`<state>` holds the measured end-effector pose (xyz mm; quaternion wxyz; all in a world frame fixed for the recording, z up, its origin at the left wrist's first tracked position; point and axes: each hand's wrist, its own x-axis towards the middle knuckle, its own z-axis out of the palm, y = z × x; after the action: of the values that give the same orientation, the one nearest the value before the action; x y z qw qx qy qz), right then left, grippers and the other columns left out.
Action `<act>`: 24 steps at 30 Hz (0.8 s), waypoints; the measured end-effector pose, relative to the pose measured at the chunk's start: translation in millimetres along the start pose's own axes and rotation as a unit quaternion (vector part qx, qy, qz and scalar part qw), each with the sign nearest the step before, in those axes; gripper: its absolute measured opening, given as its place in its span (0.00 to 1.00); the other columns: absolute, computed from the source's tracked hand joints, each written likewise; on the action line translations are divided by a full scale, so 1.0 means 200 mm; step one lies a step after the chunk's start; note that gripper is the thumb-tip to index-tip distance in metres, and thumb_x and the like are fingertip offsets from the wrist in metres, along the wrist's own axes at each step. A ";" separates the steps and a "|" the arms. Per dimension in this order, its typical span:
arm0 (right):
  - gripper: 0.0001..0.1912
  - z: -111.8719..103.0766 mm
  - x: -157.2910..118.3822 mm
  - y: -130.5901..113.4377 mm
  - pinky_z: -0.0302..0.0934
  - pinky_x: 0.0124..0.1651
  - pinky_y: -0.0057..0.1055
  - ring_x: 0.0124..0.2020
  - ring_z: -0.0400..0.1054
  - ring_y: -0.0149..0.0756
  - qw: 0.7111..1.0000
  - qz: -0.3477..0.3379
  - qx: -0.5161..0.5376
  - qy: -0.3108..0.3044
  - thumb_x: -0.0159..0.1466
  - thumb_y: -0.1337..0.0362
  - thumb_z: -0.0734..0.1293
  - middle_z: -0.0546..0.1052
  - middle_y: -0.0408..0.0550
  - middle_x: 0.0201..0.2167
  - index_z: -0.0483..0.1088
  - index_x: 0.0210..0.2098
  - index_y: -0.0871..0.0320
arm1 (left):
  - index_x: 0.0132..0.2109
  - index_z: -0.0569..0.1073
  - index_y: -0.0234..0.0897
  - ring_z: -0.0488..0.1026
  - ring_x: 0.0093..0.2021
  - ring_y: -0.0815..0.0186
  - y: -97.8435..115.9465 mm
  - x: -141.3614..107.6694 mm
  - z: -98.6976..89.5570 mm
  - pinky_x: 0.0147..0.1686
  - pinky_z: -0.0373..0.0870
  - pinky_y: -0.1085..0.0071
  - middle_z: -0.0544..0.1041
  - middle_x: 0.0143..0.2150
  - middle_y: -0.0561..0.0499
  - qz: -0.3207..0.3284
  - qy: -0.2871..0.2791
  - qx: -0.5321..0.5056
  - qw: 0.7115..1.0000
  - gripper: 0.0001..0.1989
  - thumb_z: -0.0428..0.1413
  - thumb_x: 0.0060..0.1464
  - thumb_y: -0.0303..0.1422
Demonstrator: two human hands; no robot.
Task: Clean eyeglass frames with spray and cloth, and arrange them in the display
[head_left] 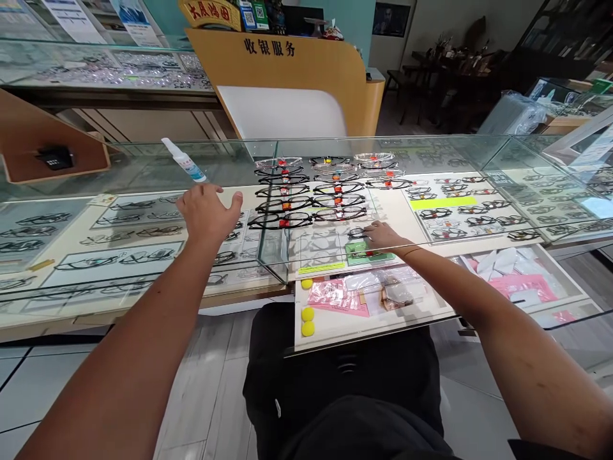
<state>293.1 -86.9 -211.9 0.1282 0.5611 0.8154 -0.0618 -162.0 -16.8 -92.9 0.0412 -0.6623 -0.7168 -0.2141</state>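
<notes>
Here the left hand (208, 214) is hovering over the glass case (143, 167), fingers spread wide, while the right hand (383, 236) is resting on the display tray (397, 214), fingers close together beside a black eyeglass frame (357, 234), grip unclear, the frames lying in neat rows for viewing.

From here I can't read the tiny tags on the glasses (282, 220) in the glass case (383, 144). My right hand (383, 236) hides part of a green card (368, 257). Behind the case, a white board (280, 112) looks blurry, and paper signs (74, 19) get cut off at the top.
</notes>
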 end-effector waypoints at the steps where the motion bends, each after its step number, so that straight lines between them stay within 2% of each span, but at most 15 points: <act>1: 0.26 0.00 0.00 -0.01 0.61 0.67 0.51 0.70 0.66 0.61 1.000 -0.001 0.000 -0.001 0.77 0.59 0.59 0.75 0.58 0.73 0.79 0.67 0.57 | 0.63 0.74 0.28 0.67 0.70 0.35 0.00 0.00 0.00 0.72 0.57 0.40 0.74 0.66 0.26 -0.001 -0.002 0.001 1.000 0.27 0.53 0.71 0.46; 7: 0.25 -0.08 -0.03 -0.04 0.61 0.66 0.50 0.67 0.67 0.62 1.000 0.008 0.010 -0.015 0.76 0.55 0.63 0.80 0.61 0.67 0.80 0.66 0.56 | 0.62 0.75 0.28 0.67 0.70 0.36 0.00 0.00 0.00 0.73 0.55 0.39 0.75 0.65 0.26 -0.006 -0.003 -0.013 1.000 0.26 0.53 0.71 0.46; 11: 0.26 -0.19 -0.06 -0.10 0.65 0.61 0.46 0.64 0.71 0.61 0.999 0.028 0.023 -0.021 0.78 0.55 0.60 0.79 0.69 0.64 0.80 0.62 0.64 | 0.63 0.75 0.26 0.67 0.70 0.35 -0.01 0.01 0.01 0.72 0.56 0.37 0.74 0.66 0.25 -0.005 -0.004 -0.010 1.000 0.27 0.53 0.72 0.46; 13: 0.28 -0.24 -0.08 -0.15 0.67 0.56 0.44 0.57 0.76 0.60 0.997 0.044 0.033 -0.045 0.80 0.54 0.58 0.82 0.72 0.56 0.82 0.56 0.66 | 0.63 0.75 0.26 0.67 0.70 0.35 -0.02 0.01 0.01 0.71 0.57 0.37 0.75 0.65 0.26 -0.005 0.002 -0.004 1.000 0.27 0.52 0.72 0.47; 15: 0.29 -0.28 -0.12 -0.22 0.67 0.52 0.42 0.51 0.79 0.57 0.994 0.045 0.049 -0.088 0.80 0.49 0.59 0.84 0.70 0.48 0.85 0.49 0.65 | 0.62 0.76 0.27 0.67 0.69 0.35 -0.01 0.01 0.01 0.71 0.58 0.37 0.75 0.64 0.26 -0.002 0.009 0.001 1.000 0.27 0.52 0.72 0.47; 17: 0.29 -0.33 -0.17 -0.31 0.66 0.49 0.40 0.46 0.79 0.53 0.987 0.024 0.071 -0.143 0.79 0.47 0.61 0.85 0.65 0.44 0.85 0.44 0.62 | 0.62 0.76 0.27 0.68 0.69 0.35 -0.01 0.00 0.01 0.70 0.60 0.38 0.76 0.64 0.27 0.000 0.015 0.005 1.000 0.27 0.51 0.72 0.47; 20: 0.26 -0.42 -0.30 -0.51 0.65 0.45 0.37 0.40 0.78 0.46 0.968 -0.033 0.108 -0.224 0.79 0.48 0.64 0.85 0.59 0.41 0.84 0.41 0.60 | 0.61 0.77 0.27 0.69 0.68 0.35 -0.01 0.00 0.00 0.70 0.60 0.38 0.76 0.63 0.27 -0.002 0.015 0.014 1.000 0.27 0.51 0.72 0.46; 22: 0.24 -0.53 -0.42 -0.63 0.63 0.42 0.36 0.37 0.75 0.41 0.949 -0.082 0.132 -0.274 0.76 0.46 0.67 0.84 0.52 0.38 0.83 0.37 0.59 | 0.60 0.77 0.28 0.69 0.68 0.36 -0.01 0.00 0.00 0.70 0.59 0.38 0.77 0.63 0.27 -0.005 0.014 0.021 1.000 0.26 0.50 0.71 0.45; 24: 0.26 -0.67 -0.54 -0.69 0.62 0.40 0.34 0.34 0.71 0.37 0.921 -0.154 0.166 -0.317 0.74 0.41 0.68 0.82 0.47 0.34 0.81 0.35 0.57 | 0.60 0.77 0.28 0.69 0.67 0.36 -0.02 0.01 0.01 0.71 0.58 0.38 0.77 0.63 0.27 -0.007 0.013 0.024 1.000 0.26 0.49 0.71 0.45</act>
<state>181.3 -201.0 -60.1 0.2734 0.3929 0.7866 -0.3900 -166.0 -14.8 -95.0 0.0649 -0.6534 -0.7256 -0.2058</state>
